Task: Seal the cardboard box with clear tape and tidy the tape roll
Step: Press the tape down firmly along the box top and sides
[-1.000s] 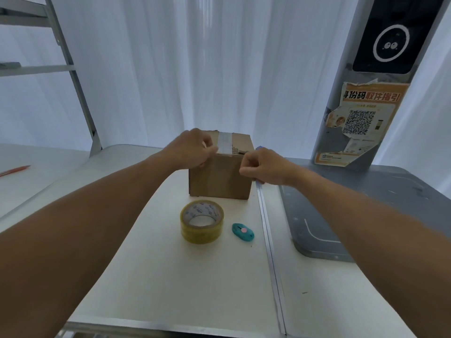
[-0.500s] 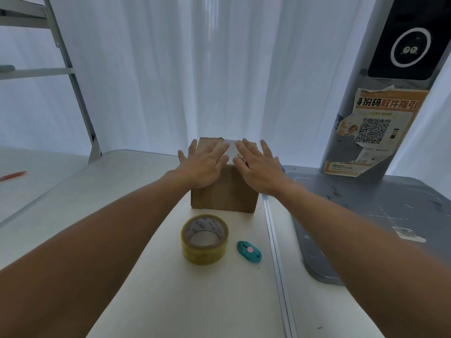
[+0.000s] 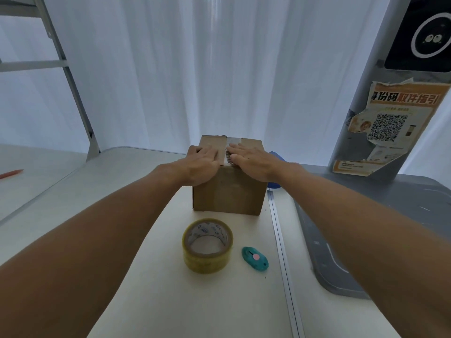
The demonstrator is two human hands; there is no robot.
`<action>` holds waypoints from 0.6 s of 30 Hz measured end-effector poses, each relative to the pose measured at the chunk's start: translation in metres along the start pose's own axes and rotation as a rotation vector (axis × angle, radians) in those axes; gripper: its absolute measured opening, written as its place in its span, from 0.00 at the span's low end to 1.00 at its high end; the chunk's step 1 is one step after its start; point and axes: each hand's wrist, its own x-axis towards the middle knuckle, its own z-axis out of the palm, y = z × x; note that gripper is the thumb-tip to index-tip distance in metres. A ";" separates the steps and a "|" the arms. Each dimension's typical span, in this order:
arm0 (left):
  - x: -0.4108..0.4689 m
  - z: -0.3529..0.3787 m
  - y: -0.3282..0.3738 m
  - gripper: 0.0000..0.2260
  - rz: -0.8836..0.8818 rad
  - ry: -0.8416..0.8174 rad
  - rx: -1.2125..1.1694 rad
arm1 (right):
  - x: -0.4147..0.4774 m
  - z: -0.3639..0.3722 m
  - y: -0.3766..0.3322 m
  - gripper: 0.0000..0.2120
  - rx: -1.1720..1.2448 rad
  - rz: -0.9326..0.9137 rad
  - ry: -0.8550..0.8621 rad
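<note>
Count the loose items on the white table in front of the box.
2: the tape roll lies flat just in front of the cardboard box, the teal cutter right of the roll. The box may hide others.

box (image 3: 228, 196): matt brown cardboard | tape roll (image 3: 207, 245): glossy clear plastic | table (image 3: 170, 301): smooth matt

Both hands lie flat on top of the cardboard box (image 3: 228, 193), the left hand (image 3: 202, 164) and right hand (image 3: 253, 162) on either side of a clear tape strip (image 3: 231, 146). Near the box stand the tape roll (image 3: 207, 246) and a teal cutter (image 3: 255, 259), on the white table (image 3: 170, 301).
</note>
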 end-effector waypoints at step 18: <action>-0.005 0.002 0.006 0.23 -0.015 0.002 0.111 | -0.045 0.021 0.015 0.28 -0.305 -0.327 0.117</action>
